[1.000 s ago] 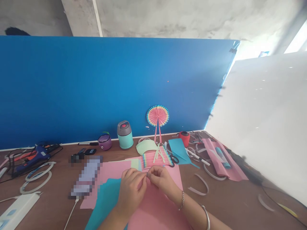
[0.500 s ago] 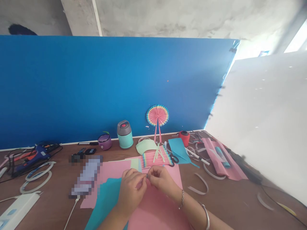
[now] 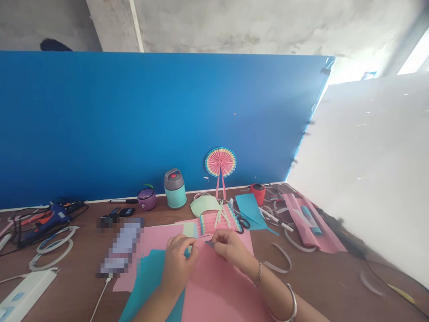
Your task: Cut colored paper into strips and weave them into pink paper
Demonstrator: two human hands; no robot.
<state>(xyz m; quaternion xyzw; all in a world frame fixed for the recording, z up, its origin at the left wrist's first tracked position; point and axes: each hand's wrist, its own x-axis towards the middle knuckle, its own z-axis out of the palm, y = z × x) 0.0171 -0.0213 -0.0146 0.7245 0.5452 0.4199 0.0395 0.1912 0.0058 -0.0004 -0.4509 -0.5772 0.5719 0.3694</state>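
Right hand [image 3: 229, 247] pinching a blue scrap [image 3: 208, 243], right there at the left hand's [image 3: 177, 259] two o'clock, over pink paper [image 3: 221, 286], left fingers curled, grip impossible to tell, fan [image 3: 220, 162] beyond at twelve o'clock

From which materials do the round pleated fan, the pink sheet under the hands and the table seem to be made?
Round pleated fan: probably matte paper, from its crisp, narrow folds.
Pink sheet: paper or thin card, matte, flat and evenly coloured.
Table: perhaps wood or wood-look laminate, from its smooth brown surface; which one, I cannot tell.
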